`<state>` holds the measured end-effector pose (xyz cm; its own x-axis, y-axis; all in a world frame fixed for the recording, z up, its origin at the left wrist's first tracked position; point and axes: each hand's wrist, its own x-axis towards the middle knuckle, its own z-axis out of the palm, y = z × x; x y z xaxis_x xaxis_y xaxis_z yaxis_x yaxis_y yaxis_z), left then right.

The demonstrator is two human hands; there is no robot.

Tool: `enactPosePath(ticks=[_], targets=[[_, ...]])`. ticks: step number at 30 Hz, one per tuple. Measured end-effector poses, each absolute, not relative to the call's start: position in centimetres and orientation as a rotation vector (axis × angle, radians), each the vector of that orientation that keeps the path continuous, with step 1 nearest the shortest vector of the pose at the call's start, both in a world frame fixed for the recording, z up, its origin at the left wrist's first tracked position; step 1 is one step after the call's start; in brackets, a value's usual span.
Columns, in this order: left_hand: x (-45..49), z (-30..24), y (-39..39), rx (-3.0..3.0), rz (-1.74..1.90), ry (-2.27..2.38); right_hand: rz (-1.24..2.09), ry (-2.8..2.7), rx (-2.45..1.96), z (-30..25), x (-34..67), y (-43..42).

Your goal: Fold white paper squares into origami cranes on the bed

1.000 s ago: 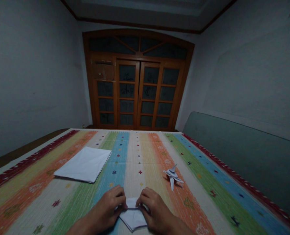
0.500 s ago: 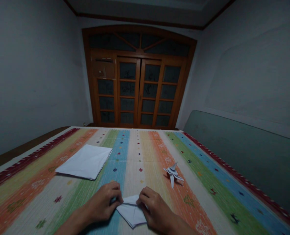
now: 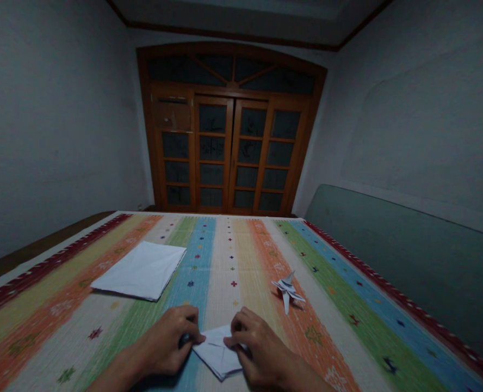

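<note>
A folded white paper piece (image 3: 217, 353) lies on the striped cloth at the bottom centre, its point facing me. My left hand (image 3: 163, 343) pinches its left corner, and my right hand (image 3: 258, 348) holds its right side with the fingers on top. The hands hide part of the upper edge. Beyond my left hand lies a flat stack of white paper sheets (image 3: 141, 270). To the right, clear of both hands, stands a small finished paper origami figure (image 3: 287, 290) with pointed wings.
A multicoloured striped woven cloth (image 3: 233, 256) covers the surface, with a red border along its sides. A grey-green padded panel (image 3: 400, 261) runs along the right side. Wooden glazed doors (image 3: 229, 147) stand beyond the far edge, between plain walls.
My hands have shifted slightly apart along the paper, and its creases show more. The view has tilted a little. The stack and origami figure have not moved.
</note>
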<state>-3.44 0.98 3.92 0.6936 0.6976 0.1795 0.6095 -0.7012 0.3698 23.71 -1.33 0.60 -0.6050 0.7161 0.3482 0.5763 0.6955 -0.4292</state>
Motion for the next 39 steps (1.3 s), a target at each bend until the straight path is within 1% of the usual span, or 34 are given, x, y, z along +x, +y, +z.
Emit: enactPosePath(ticks=[10,19,23,31,39], targets=[[-3.9,4.6,1.5,2.54,0.392,1.114,0.458,-2.324,-1.161,2.5,23.8,-0.9],[-3.4,5.1,0.9,2.55,0.399,1.123,0.244,-2.437,-1.127,2.7,24.1,-1.1],[-1.9,5.1,-0.5,2.61,0.411,0.974,0.191,-2.458,-1.233,2.5,23.6,-2.2],[-1.4,3.8,-1.0,2.523,0.381,0.976,0.233,-2.58,-1.222,0.0,22.9,-1.8],[-1.7,2.7,-0.2,2.469,0.483,0.985,0.296,-2.492,-1.194,0.7,23.3,-1.9]])
